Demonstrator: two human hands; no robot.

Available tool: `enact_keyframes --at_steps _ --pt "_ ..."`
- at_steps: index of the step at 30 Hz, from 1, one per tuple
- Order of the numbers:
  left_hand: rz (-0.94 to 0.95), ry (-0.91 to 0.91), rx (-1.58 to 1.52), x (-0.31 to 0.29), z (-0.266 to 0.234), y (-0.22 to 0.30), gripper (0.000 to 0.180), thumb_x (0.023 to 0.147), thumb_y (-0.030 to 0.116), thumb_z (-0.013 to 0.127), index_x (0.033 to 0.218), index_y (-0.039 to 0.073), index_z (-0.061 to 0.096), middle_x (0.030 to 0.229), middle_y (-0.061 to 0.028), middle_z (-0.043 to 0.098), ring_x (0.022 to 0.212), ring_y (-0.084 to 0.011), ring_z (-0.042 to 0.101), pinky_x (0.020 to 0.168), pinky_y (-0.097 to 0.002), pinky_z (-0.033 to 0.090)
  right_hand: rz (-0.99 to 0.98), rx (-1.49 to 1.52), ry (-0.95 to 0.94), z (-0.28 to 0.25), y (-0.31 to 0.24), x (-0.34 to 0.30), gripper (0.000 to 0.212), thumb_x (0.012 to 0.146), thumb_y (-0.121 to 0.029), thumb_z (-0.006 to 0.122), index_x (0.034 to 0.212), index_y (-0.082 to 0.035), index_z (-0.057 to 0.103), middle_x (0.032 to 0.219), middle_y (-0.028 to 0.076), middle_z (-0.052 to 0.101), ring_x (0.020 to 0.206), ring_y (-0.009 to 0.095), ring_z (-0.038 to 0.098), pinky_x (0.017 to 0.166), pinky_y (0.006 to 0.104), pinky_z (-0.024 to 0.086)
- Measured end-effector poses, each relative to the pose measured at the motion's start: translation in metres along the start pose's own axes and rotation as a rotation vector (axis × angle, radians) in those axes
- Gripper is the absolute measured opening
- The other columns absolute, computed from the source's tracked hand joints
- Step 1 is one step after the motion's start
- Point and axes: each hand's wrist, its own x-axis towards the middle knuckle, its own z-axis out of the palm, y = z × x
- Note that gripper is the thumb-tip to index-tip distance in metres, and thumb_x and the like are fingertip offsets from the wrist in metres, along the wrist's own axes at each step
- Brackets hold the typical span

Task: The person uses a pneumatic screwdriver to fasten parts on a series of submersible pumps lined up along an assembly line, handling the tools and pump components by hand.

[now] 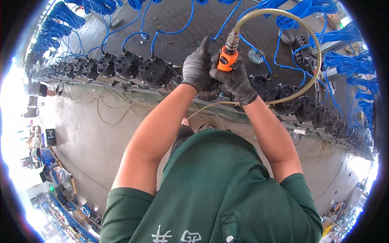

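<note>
My right hand (236,79), in a grey glove, is closed round an orange air tool (227,59). A metal coupling (232,39) joins its upper end to a yellowish air hose (302,21); the tool's working end is hidden below my hands. My left hand (196,69), gloved too, lies just left of the tool. One of its fingers points away from me, while the others curl downward over something I cannot make out. Both hands are above a row of black round-topped motor or pump units, and one unit (156,72) sits just left of my left hand.
More units (106,65) continue along the dark bench (180,44) both ways, with blue cables (137,35) rising from their tops. Coiled blue cable bundles (308,9) lie along the far side. Loose hoses (121,106) trail on the floor. Crates and parts (48,158) stand at left.
</note>
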Motion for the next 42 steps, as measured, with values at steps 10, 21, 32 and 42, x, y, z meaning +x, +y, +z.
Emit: enact_keyframes --at_steps 10,21,32,42 --pt "-0.022 -0.027 0.104 -0.004 -0.017 0.026 0.093 0.078 0.02 0.076 0.157 0.011 0.027 0.119 -0.0199 0.068 0.109 -0.0381 0.067 0.091 -0.0477 0.054 -0.047 -0.077 0.039 -0.005 0.003 0.004 0.042 0.077 -0.016 0.086 0.112 -0.005 0.066 0.098 0.004 0.071 0.09 0.016 0.067 0.085 0.0341 0.056" --pt "0.067 -0.02 -0.052 0.01 0.011 -0.014 0.115 0.068 0.027 0.086 0.159 0.007 0.019 0.127 -0.0195 0.065 0.116 -0.0361 0.065 0.096 -0.0437 0.054 0.012 -0.114 -0.052 0.003 -0.009 0.002 0.039 0.078 -0.009 0.083 0.113 -0.006 0.064 0.094 0.0 0.068 0.088 0.011 0.064 0.085 0.0291 0.054" --pt "0.01 -0.09 -0.101 0.006 0.0 -0.005 0.115 0.067 0.032 0.087 0.158 0.008 0.02 0.125 -0.0194 0.066 0.115 -0.0362 0.065 0.094 -0.0432 0.054 -0.055 -0.187 -0.029 0.005 -0.005 0.001 0.037 0.079 -0.016 0.082 0.111 -0.005 0.069 0.101 0.01 0.074 0.094 0.02 0.07 0.087 0.0351 0.056" --pt "-0.096 0.035 0.383 -0.008 -0.005 0.016 0.032 0.093 0.038 0.064 0.112 0.012 0.064 0.104 -0.0163 0.069 0.105 -0.0423 0.065 0.088 -0.0512 0.052 -0.132 0.066 0.104 -0.001 -0.022 -0.003 0.044 0.078 -0.012 0.085 0.118 -0.006 0.066 0.107 0.003 0.071 0.097 0.013 0.066 0.09 0.0315 0.054"
